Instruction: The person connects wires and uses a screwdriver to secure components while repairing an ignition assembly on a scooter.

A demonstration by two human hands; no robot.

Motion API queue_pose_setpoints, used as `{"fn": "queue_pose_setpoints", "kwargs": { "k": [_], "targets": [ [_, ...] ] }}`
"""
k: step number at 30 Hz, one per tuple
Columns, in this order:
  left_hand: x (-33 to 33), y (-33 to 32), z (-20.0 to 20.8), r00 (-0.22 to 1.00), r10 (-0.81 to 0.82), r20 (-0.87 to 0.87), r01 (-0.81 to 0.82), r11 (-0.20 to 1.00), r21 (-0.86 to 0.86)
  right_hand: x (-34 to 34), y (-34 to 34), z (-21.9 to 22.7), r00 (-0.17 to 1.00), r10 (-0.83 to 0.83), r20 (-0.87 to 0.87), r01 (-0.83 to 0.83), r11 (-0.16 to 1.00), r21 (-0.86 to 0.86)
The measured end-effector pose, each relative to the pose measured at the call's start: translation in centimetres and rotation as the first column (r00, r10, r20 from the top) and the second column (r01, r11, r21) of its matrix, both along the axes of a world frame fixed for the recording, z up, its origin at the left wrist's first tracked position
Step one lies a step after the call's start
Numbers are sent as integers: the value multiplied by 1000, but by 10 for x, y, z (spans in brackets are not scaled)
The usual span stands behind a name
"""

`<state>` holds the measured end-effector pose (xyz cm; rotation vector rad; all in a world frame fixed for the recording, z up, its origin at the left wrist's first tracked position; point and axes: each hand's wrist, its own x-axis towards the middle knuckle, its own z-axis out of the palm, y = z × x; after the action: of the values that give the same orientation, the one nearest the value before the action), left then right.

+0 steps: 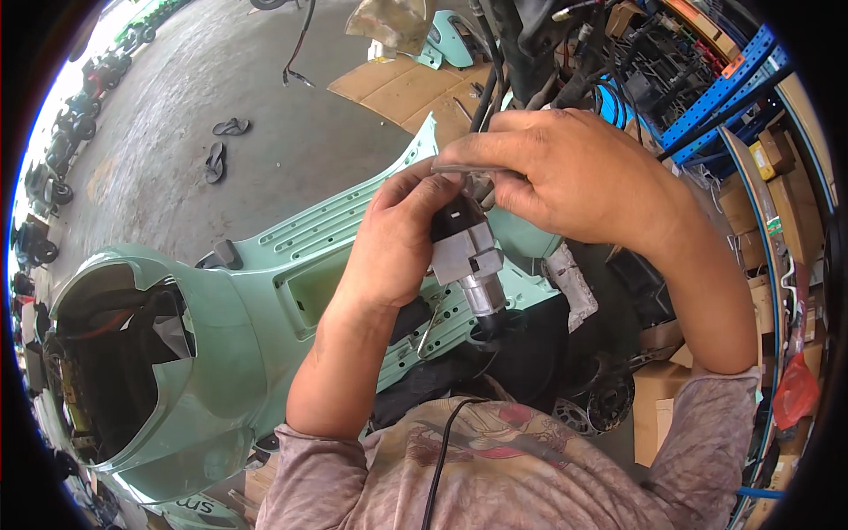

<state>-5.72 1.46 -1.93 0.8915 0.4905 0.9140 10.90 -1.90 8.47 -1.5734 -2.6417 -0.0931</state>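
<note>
In front of my chest, my left hand (pixel 402 225) is closed around what looks like a scooter ignition lock (pixel 464 252), a silver metal block with a black upper part. Its round metal barrel (pixel 483 293) points down towards me. My right hand (pixel 579 168) has its fingers bent and pinches a thin dark strip (pixel 473 168), which runs across to my left fingertips at the top of the lock. Whether the strip is joined to the lock is hidden by my fingers. Below both hands lies the mint-green scooter body (pixel 221 322).
Black sandals (pixel 215 162) lie on the concrete floor at the far left. Flattened cardboard (pixel 402 93) and a scooter's dark frame with loose cables (pixel 530 53) are ahead. Blue shelving (pixel 720 93) and boxes (pixel 738 208) stand at the right. A black cord (pixel 439 459) hangs down my shirt.
</note>
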Motion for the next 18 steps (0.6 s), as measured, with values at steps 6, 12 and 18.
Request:
{"fn": "queue_pose_setpoints", "kwargs": {
  "k": [6, 12, 18],
  "targets": [
    [10, 8, 2, 999, -27, 34, 28, 998, -53, 6, 8, 13, 998, 46, -40, -47, 999, -24],
    [-5, 6, 16, 989, -119, 88, 127, 988, -91, 6, 24, 31, 995, 69, -65, -85, 955, -284],
    [-4, 9, 20, 960, -208, 185, 233, 964, -127, 13, 23, 28, 980, 187, -70, -194, 975, -106]
  ]
}}
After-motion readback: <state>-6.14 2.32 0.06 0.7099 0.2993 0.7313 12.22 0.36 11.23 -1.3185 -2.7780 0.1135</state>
